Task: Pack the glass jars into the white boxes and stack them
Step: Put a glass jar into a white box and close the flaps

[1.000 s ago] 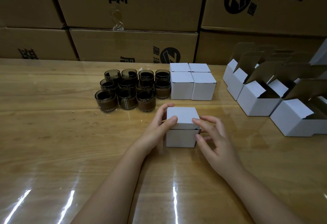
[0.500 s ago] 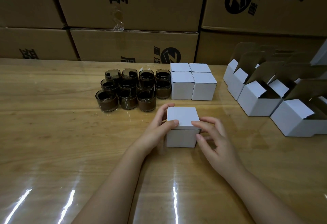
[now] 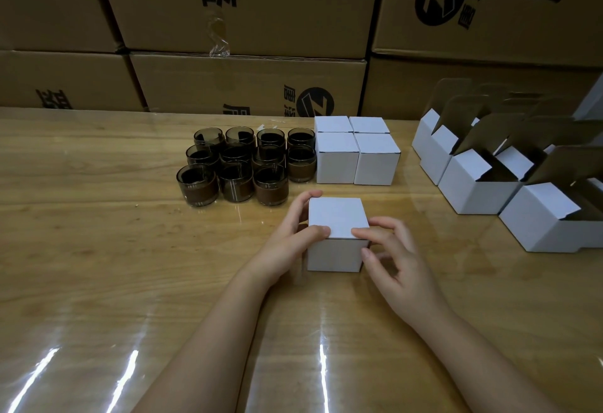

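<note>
On the left of the wooden table (image 3: 81, 233) the glass jars (image 3: 241, 167) stand upright in a tight cluster, dark glass with brown bands, touching one another. My left hand (image 3: 293, 242) grips the left side of the closed white box (image 3: 337, 233) in front of me: fingers curled round its far corner, thumb pressed on the lid's near edge. The box sits flat on the table, lid down. Behind it, just right of the jars, four closed boxes (image 3: 355, 158) stand packed together in a square. My right hand (image 3: 398, 265) pinches the box's near right corner, forefinger on the lid, thumb against the front face, the other fingers loosely curled. Further right, open boxes (image 3: 483, 190) wait in rows, flaps raised. Brown cartons (image 3: 248, 86) line the back.
</note>
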The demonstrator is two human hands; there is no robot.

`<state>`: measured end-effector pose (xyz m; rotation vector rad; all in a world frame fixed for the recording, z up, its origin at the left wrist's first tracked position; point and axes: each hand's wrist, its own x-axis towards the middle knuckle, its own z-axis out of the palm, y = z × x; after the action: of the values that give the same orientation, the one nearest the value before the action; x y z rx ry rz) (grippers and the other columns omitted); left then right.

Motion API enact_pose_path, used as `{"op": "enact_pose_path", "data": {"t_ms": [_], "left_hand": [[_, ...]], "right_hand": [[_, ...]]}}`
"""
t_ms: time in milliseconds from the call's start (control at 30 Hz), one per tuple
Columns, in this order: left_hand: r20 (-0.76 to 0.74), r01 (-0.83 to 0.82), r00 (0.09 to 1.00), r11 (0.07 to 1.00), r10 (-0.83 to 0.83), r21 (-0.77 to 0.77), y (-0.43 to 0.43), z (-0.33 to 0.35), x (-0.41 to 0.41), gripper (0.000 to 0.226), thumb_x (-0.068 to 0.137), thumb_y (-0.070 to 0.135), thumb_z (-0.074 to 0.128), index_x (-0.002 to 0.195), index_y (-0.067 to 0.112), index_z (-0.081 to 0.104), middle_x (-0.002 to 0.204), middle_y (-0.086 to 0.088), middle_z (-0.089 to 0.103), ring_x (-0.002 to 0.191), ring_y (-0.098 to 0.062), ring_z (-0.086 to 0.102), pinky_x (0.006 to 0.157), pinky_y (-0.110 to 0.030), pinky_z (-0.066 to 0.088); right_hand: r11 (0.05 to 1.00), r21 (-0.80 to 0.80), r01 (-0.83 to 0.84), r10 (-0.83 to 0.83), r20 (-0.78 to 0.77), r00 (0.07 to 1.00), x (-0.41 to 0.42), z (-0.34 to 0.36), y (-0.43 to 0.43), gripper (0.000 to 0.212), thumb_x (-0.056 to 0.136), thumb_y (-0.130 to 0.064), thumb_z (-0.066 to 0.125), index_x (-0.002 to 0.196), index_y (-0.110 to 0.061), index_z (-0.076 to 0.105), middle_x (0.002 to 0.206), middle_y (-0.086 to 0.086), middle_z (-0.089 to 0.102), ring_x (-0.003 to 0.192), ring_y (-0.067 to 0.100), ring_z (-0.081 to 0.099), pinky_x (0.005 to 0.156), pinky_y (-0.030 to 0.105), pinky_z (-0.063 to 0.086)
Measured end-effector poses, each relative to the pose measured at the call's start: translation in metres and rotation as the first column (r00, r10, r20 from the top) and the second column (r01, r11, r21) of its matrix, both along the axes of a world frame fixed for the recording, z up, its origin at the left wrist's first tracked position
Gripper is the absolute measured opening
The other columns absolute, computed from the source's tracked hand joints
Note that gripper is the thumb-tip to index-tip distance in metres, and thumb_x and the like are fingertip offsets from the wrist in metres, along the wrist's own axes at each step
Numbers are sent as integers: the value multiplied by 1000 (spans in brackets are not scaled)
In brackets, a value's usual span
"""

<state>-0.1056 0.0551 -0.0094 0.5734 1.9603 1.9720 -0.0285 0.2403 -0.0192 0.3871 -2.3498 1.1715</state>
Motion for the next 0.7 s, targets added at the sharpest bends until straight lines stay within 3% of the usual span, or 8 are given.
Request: {"op": "enact_pose_path", "data": {"t_ms": [167, 333, 700], "left_hand": [[3, -10, 1000, 1000, 10, -3, 0, 1, 0, 63, 68, 35, 62, 128, 40, 42, 128, 2, 51, 111, -10, 54, 85, -17, 47], [11, -17, 1000, 1000, 17, 0, 1, 3, 2, 63, 68, 32, 61, 128, 38, 42, 127, 4, 51, 109, -9, 53, 84, -14, 46], [6, -14, 1000, 1000, 14, -7, 2, 7, 4, 63, 71, 24, 55, 132, 31, 39, 123, 4, 50, 104, -7, 52, 80, -11, 45]], "right_hand": [[1000, -8, 3, -3, 5, 1000, 0, -1, 1, 32, 88, -15, 55, 112, -37, 59, 124, -3, 48, 101, -5, 54, 79, 13, 47], [1000, -8, 3, -3, 8, 1000, -2, -2, 1, 44, 88, 1, 61, 111, -37, 59, 122, -1, 49, 99, -1, 55, 79, 14, 47], [1000, -31, 1, 0, 26, 1000, -2, 0, -1, 41, 87, 4, 61, 108, -32, 62, 121, -2, 49, 100, 2, 56, 79, 9, 44]]}}
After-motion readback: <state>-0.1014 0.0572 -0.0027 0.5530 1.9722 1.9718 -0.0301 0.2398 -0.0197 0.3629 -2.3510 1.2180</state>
